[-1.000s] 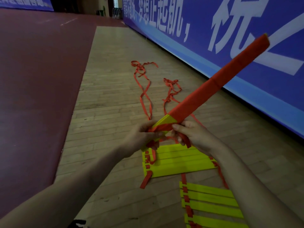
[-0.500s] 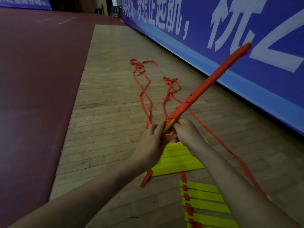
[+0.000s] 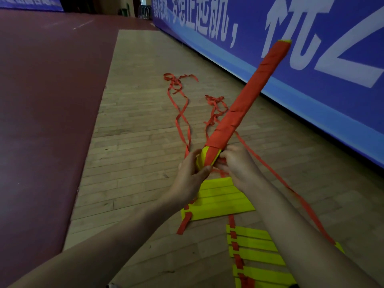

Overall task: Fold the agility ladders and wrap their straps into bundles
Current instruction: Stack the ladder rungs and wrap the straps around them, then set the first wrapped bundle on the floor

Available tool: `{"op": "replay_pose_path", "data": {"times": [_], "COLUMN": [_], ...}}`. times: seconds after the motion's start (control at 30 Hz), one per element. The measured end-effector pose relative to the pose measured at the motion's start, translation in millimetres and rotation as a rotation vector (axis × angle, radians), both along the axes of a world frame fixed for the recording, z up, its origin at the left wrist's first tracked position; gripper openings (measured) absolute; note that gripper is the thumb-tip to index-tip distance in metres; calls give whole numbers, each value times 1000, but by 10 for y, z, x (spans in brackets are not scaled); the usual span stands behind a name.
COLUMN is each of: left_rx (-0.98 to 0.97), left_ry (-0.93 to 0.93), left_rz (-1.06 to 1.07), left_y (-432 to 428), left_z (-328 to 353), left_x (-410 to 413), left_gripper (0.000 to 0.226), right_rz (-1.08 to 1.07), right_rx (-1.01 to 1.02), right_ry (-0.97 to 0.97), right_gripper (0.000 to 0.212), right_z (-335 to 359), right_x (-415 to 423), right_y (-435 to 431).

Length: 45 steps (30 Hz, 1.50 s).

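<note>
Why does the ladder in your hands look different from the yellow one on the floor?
The held bundle is wound in red strap, yellow showing only at its ends; the floor stack shows bare yellow rungs. The held bundle tilts up in the air, gripped low by the left hand and right hand; the floor stack lies flat on the wooden floor. Both have yellow rungs and red straps.

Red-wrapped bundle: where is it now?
The bundle is mid-frame in the head view, left hand and right hand gripping its near end, slanting up-right toward the blue banner.
</note>
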<state>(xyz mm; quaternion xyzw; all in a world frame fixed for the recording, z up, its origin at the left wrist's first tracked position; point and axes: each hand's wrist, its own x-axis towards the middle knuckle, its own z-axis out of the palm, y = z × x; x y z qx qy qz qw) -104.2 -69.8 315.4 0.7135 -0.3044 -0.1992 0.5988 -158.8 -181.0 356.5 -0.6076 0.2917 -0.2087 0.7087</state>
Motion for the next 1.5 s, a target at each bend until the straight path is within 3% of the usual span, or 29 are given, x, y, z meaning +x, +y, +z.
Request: {"op": "replay_pose_path", "data": {"times": [0.17, 0.27, 0.37, 0.5, 0.57, 0.67, 0.8, 1.07, 1.2, 1.33, 1.5], "left_rx": [-25, 83, 193, 232, 200, 134, 117, 352, 414, 406, 379], "left_ry": [-15, -270, -552, -641, -519, -177, -75, 131, 150, 399, 611], "left_rz": [181, 298, 388, 326, 274, 190, 189, 99, 124, 46, 189], "left_y": [34, 94, 115, 111, 114, 141, 228, 247, 299, 564, 991], "left_z": [75, 135, 150, 130, 145, 206, 222, 44, -264, -829, -1704], "left_x": [37, 76, 66, 14, -1, 12, 144, 680, 1140, 1578, 1971], "left_gripper": [51, 46, 43, 43, 35, 22, 19, 26, 34, 36, 20], "right_rz": [0, 32, 48, 16, 31, 16, 57, 186, 297, 333, 387], "right_rx": [156, 176, 163, 193, 255, 366, 478, 427, 302, 311, 319], "right_ry": [28, 87, 119, 146, 151, 91, 34, 76, 95, 211, 381], "right_gripper": [25, 8, 15, 16, 16, 22, 21, 24, 23, 24, 26], "right_z": [19, -27, -68, -99, -110, -120, -164, -452, -668, -1158, -2049], "right_x": [57, 89, 118, 131, 141, 180, 247, 532, 923, 1487, 2072], "right_y": [54, 90, 89, 51, 30, 10, 2, 4, 22, 144, 541]}}
